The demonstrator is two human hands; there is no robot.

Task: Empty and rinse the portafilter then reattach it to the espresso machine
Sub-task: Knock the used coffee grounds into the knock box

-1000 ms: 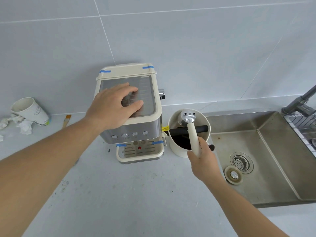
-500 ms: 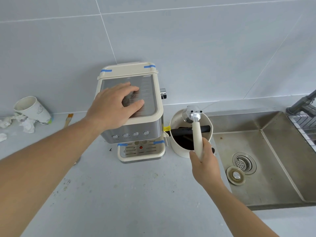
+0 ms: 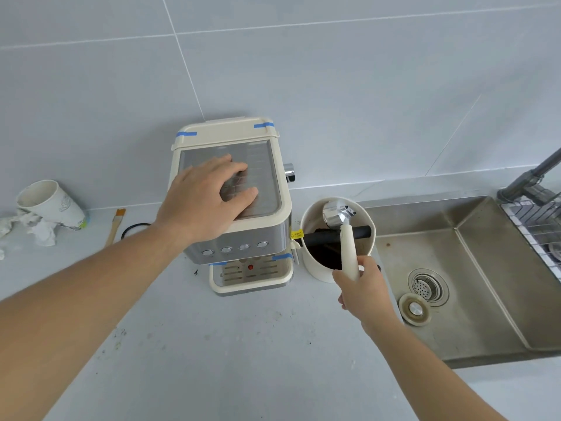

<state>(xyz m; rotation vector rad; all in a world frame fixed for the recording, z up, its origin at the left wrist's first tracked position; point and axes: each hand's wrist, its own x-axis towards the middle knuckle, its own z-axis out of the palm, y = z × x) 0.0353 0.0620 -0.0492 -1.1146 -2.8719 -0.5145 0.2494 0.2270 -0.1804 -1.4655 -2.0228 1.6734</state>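
Note:
The cream and steel espresso machine [image 3: 243, 238] stands at the back of the counter. My left hand [image 3: 203, 199] lies flat on its top, fingers spread, holding nothing. My right hand [image 3: 362, 288] grips the cream handle of the portafilter [image 3: 346, 238]. Its shiny metal head is turned upside down over the black bar of the cream knock box [image 3: 315, 268], which stands just right of the machine. Dark coffee grounds show inside the box.
A steel sink [image 3: 473, 268] with a drain strainer [image 3: 428, 287] and a loose plug [image 3: 414, 309] lies to the right, a faucet [image 3: 534, 177] and wire rack [image 3: 534, 229] at its far edge. At the left are a paper cup [image 3: 50, 205], crumpled tissue, a small brush [image 3: 115, 226] and a black ring.
The portafilter head has come down a little and now sits against the knock box bar. My left hand has stayed on the machine's top.

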